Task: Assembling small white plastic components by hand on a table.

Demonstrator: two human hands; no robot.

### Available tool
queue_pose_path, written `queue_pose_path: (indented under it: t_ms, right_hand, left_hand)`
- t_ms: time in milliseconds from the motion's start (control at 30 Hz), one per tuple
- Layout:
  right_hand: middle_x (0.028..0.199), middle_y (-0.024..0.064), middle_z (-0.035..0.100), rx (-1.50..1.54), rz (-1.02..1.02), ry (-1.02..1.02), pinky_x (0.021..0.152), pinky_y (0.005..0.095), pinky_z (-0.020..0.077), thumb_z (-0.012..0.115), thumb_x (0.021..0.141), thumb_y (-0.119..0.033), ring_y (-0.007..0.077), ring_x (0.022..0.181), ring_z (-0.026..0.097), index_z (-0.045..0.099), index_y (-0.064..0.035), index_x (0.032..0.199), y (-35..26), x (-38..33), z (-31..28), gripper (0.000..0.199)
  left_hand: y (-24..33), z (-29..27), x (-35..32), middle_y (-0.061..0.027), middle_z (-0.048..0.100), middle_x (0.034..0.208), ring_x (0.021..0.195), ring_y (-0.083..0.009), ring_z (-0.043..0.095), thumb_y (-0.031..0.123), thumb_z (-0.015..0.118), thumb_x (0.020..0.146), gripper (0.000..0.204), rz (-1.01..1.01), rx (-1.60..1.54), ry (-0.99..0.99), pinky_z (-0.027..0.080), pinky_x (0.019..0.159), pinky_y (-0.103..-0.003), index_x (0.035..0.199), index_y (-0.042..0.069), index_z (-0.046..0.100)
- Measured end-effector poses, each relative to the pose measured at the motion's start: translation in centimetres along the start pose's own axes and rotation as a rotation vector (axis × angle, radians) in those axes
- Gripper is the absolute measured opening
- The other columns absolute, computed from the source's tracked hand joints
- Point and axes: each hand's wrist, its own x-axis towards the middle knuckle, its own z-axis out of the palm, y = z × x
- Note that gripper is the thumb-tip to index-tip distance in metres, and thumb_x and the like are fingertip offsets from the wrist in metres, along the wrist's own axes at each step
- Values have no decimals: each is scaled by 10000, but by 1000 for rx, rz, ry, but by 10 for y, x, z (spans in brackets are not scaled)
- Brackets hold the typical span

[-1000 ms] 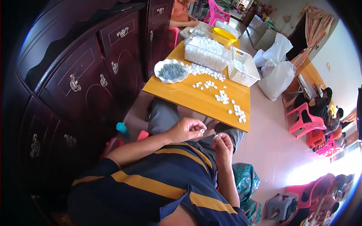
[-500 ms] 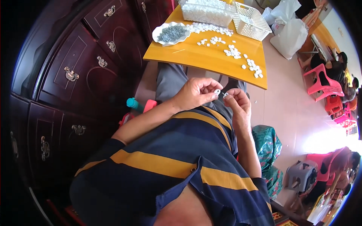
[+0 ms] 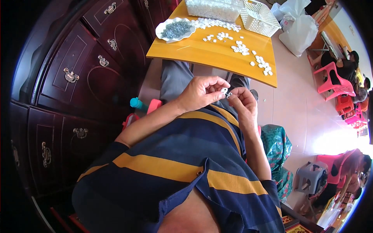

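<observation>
Above my lap, my left hand (image 3: 204,92) pinches a small white plastic piece (image 3: 224,90) with a dark hole in it, between thumb and index finger. My right hand (image 3: 244,104) pinches a smaller white piece (image 3: 229,95) just to its right. The two pieces are close together, almost touching; their undersides are hidden by my fingertips. Beyond my hands, the yellow-brown table (image 3: 202,54) bears loose white plastic pieces (image 3: 261,65) in several small groups.
On the table stand a white scalloped dish (image 3: 188,35) of small grey-clear bits, a clear bin (image 3: 215,13) of white pieces and a white basket (image 3: 256,24). Dark wooden drawers (image 3: 70,89) line the left. A green patterned bag (image 3: 274,141) lies right. People sit farther right.
My right hand has moved slightly left, bringing its small white piece closer to the one in my left hand. The view has shifted a little.
</observation>
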Motion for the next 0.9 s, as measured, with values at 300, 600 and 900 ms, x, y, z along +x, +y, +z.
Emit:
queue_pose_path:
  t_ms: [300,600,900]
  right_hand:
    - [909,-22,643,0,-4,7,777,191,471,649,996,-66,38,833,573,637,-15,1062,5,0,-1,85]
    - [921,-10,658,-51,31,2,772,192,487,658,989,-48,46,834,592,641,6,1075,8,1,-1,103]
    - [912,0,677,-66,67,-41,779,201,506,656,993,-59,52,830,616,653,12,1056,11,3,-4,95]
  left_hand:
    - [-2,1,0,33,661,900,793,-6,601,24,723,948,249,-34,16,-12,513,711,-176,1192,-12,685]
    - [-12,-2,-1,23,682,896,783,-19,607,27,744,931,246,-42,-14,-8,512,703,-192,1173,-7,711]
    - [-16,-2,-2,-11,720,900,781,-40,637,20,760,910,228,48,152,5,525,701,-217,1135,-2,733]
